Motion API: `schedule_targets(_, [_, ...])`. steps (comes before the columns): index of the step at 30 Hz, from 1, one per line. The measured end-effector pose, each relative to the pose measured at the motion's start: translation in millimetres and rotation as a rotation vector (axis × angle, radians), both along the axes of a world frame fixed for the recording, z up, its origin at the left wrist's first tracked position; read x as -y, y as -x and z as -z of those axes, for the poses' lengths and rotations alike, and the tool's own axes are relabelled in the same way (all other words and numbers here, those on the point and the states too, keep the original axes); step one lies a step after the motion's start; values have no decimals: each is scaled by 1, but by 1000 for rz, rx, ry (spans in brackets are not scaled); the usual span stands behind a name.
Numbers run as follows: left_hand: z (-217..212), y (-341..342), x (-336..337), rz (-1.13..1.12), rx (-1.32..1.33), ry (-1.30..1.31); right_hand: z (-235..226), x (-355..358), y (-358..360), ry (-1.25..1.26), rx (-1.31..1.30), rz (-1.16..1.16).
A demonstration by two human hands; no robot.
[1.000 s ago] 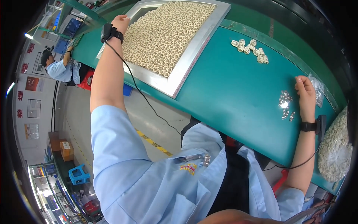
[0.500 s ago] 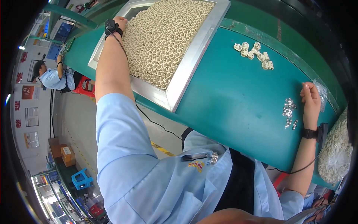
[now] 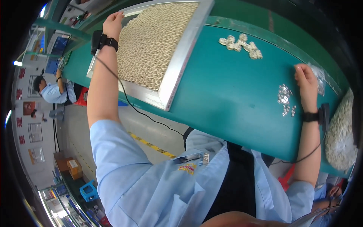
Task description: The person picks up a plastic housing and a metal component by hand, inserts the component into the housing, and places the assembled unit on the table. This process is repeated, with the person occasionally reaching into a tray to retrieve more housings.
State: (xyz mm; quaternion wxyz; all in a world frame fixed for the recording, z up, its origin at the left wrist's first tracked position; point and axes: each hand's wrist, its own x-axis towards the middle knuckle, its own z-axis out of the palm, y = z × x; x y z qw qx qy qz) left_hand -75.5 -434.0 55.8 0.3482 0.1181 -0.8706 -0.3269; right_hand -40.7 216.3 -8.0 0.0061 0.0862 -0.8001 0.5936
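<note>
My left hand (image 3: 112, 25) is raised at the far left edge of a metal-framed tray (image 3: 172, 85). Its fingers are pressed together in a pinch, and whatever they hold is too small to make out. Cream-coloured ring-like pieces (image 3: 153, 45) cover most of the tray in a dense layer. On the right of the green table, my right hand (image 3: 307, 84) has curled fingers, with thumb and forefinger close together; their contents are hidden. Beside it lie small shiny metal parts (image 3: 284, 99). A clear plastic bag (image 3: 318, 77) sits just behind that hand.
Several cream pieces (image 3: 242, 45) lie grouped at the table's far side. A large clear bag of cream parts (image 3: 340, 132) stands at the right end. Black cables run from both wristbands. Another person (image 3: 53, 90) works at the far left. A blue stool (image 3: 89, 191) stands on the floor.
The whole view has shifted slightly. My left hand has lifted away from the tray's pieces toward its outer left side. My right hand stays beside the metal parts, its fingers still curled.
</note>
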Motion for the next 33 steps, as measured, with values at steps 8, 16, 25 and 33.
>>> schedule_targets(8, [-24, -56, -294, 806, 261, 221, 6, -3, 4, 2, -48, -61])
schedule_targets(16, [30, -54, -383, 689, 288, 665, 9, -1, 6, 19, -60, -149])
schedule_targets(25, [44, -41, -390, 659, 393, 353, 16, -7, 13, -76, -67, -194])
schedule_targets(33, [51, -52, -420, 667, 336, 129, 17, -5, 10, -88, -92, -212])
